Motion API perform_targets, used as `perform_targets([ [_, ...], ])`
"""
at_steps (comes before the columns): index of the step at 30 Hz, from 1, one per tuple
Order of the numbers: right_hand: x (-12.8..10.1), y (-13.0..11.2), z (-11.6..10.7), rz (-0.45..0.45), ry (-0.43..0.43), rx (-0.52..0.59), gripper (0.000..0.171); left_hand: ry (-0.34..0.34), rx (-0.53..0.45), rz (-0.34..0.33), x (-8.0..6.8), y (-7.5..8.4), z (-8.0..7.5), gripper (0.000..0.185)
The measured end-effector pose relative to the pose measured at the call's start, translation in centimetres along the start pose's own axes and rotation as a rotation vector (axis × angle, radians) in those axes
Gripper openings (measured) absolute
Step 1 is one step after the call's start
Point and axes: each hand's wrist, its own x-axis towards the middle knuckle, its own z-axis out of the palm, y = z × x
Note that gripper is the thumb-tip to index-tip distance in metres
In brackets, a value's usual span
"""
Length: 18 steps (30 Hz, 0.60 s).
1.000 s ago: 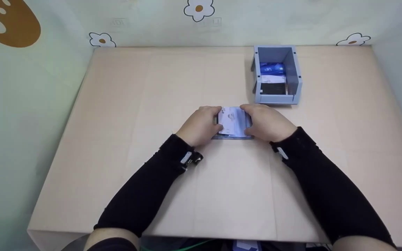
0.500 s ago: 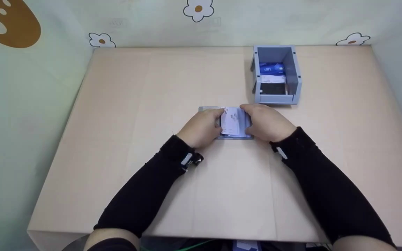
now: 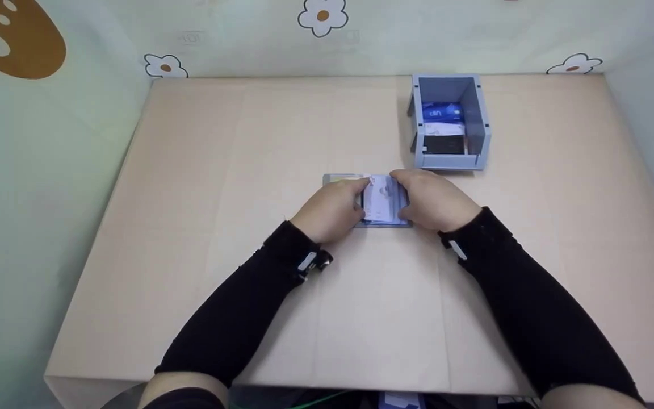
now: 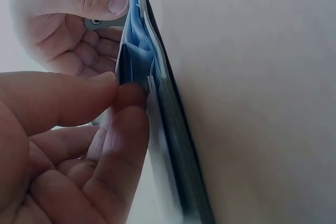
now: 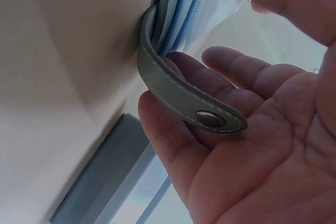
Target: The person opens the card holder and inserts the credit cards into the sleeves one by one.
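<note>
Sliding slightly right since the earlier frame: left grip (image 3: pixel 330 211) and white card (image 3: pixel 378 200). Left fingers are pinching the card's left edge; right grip (image 3: pixel 434 199) is grasping the card holder (image 3: pixel 397 197), which is lying mid-frame on the tabletop (image 3: pixel 236 165). Gray bin (image 3: pixel 451 162) is standing upper right.

soft shadows, dim wrist views

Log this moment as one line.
left hand: pinching card holder; right hand: holding opposite end; strap: unfastened; card holder: open on table; gray bin: beyond right hand
</note>
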Motion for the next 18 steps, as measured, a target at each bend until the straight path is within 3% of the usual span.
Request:
perform_targets([
  [18,-0.06,0.23,0.18,-0.035,0.026,0.0,0.071,0.016,0.08,0.06,0.39,-0.03,0.43,0.064],
])
